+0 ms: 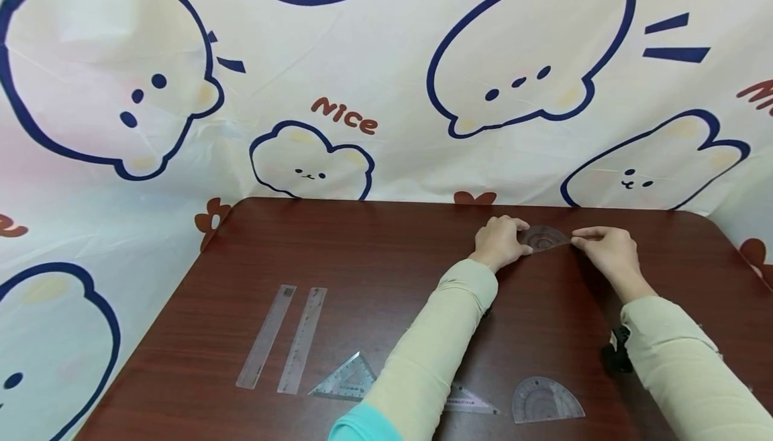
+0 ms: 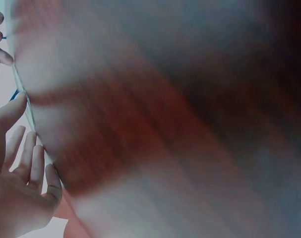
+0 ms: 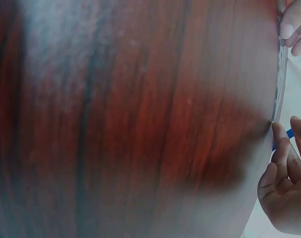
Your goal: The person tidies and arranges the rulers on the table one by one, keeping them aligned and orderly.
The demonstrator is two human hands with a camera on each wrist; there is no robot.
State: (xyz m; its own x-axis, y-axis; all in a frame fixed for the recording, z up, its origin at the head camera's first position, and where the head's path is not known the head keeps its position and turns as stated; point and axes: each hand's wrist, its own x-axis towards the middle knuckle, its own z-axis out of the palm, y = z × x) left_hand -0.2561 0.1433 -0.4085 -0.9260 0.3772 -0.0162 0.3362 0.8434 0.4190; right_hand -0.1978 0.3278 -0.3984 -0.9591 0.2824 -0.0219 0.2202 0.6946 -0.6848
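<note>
A clear protractor [image 1: 542, 238] is at the far right part of the table, between both hands. My left hand [image 1: 500, 238] grips its left side, with thumb and fingers at the edge. At its right corner, the thumb and a finger of my right hand [image 1: 610, 253] pinch the tip. Seen edge-on, the protractor is a thin clear strip [image 3: 279, 79] in the right wrist view and lies beside the left thumb in the left wrist view. Close to the near edge lies a second clear protractor [image 1: 546, 401].
Two clear rulers [image 1: 266, 337] [image 1: 302, 340] lie side by side on the left of the brown table [image 1: 211, 320]. A clear set square [image 1: 347, 379] lies near the front. Another set square [image 1: 468, 401] is partly hidden by the left sleeve. A printed curtain [image 1: 386, 58] hangs behind.
</note>
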